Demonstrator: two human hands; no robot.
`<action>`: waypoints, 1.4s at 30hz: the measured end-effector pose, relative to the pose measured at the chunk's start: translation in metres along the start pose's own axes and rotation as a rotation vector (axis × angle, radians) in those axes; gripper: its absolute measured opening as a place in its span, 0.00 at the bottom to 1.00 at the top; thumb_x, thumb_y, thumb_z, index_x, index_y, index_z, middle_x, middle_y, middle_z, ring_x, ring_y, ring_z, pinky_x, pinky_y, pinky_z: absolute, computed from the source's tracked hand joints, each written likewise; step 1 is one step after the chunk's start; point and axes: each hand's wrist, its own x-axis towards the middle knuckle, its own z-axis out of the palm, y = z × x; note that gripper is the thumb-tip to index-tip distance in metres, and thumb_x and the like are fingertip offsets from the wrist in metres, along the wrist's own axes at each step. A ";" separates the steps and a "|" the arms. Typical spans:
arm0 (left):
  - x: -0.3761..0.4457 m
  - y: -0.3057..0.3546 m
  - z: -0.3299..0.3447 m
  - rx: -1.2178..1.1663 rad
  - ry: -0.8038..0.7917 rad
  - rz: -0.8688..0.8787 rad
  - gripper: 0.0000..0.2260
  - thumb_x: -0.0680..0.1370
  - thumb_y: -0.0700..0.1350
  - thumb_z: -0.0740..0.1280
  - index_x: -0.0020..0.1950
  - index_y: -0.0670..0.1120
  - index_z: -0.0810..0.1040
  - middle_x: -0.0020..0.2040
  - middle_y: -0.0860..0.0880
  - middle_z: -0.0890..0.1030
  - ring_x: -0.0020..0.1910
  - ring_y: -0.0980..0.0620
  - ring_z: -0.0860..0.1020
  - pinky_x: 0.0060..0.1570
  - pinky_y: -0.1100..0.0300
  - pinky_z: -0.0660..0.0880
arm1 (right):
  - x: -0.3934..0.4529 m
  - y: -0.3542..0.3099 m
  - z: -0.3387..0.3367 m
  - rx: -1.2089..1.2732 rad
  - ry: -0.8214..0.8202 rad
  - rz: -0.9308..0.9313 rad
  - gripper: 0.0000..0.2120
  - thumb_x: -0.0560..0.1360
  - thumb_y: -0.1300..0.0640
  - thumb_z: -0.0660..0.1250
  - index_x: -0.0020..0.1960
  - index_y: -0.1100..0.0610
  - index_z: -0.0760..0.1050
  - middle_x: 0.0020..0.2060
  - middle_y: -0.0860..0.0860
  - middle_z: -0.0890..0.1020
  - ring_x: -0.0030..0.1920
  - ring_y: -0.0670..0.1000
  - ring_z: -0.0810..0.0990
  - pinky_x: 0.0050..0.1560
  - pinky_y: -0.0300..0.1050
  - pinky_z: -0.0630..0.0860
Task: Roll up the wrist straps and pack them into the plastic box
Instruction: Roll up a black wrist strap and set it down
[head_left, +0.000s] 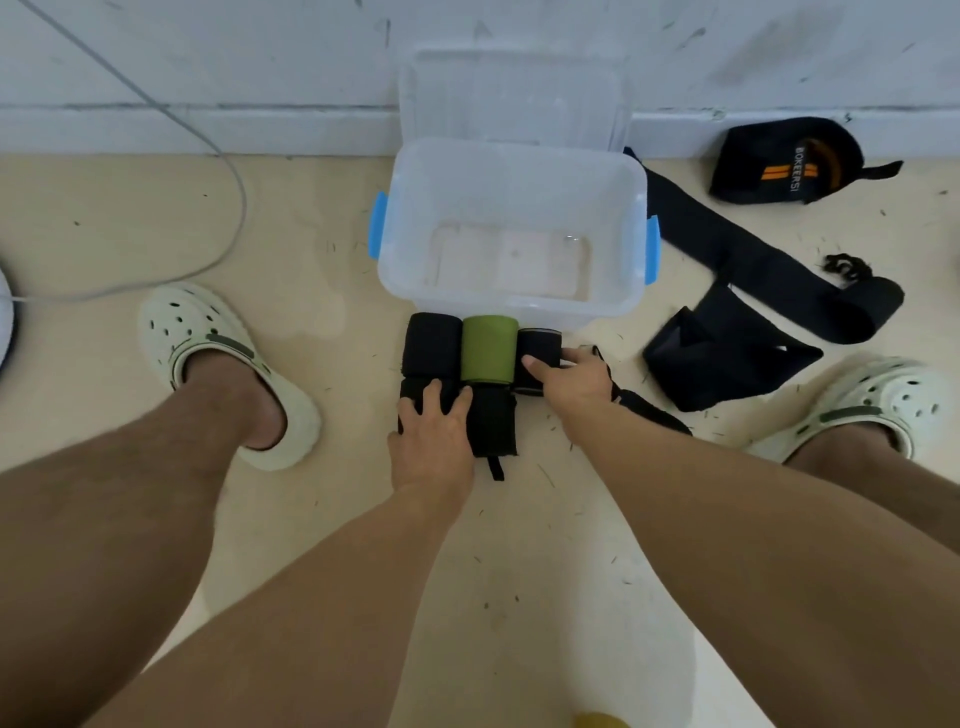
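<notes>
bare knees (156, 519), hands on rolled straps (488, 356), unrolled straps (753, 260) beside box (514, 156)

The near black roll (447, 400) is partly covered by the left hand (434, 441). The small black roll (537, 358) is half hidden by the right hand (569, 382). A yellow object (597, 721) is cut off at the bottom edge, unidentifiable.

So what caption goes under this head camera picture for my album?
Both hands gather rolled wrist straps on the floor before an empty plastic box.
</notes>
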 end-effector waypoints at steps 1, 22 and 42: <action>0.000 0.001 0.000 -0.001 0.000 -0.003 0.38 0.81 0.46 0.70 0.84 0.58 0.50 0.83 0.47 0.52 0.74 0.41 0.62 0.62 0.50 0.76 | 0.000 0.000 0.000 -0.005 -0.009 -0.005 0.30 0.74 0.49 0.78 0.72 0.59 0.75 0.63 0.55 0.82 0.62 0.56 0.80 0.61 0.49 0.78; -0.024 0.041 -0.005 -0.309 0.224 0.257 0.32 0.80 0.41 0.68 0.83 0.48 0.60 0.81 0.45 0.63 0.81 0.45 0.58 0.82 0.49 0.52 | -0.031 0.068 -0.085 -0.827 0.066 -0.056 0.41 0.72 0.41 0.76 0.78 0.50 0.62 0.73 0.54 0.69 0.73 0.60 0.66 0.74 0.58 0.61; -0.064 0.059 -0.084 -0.670 -0.183 0.153 0.16 0.88 0.48 0.55 0.69 0.45 0.76 0.61 0.45 0.80 0.58 0.45 0.77 0.56 0.55 0.72 | -0.098 0.000 -0.147 -0.467 -0.215 -0.437 0.08 0.75 0.54 0.77 0.50 0.55 0.81 0.50 0.46 0.82 0.50 0.48 0.81 0.55 0.46 0.80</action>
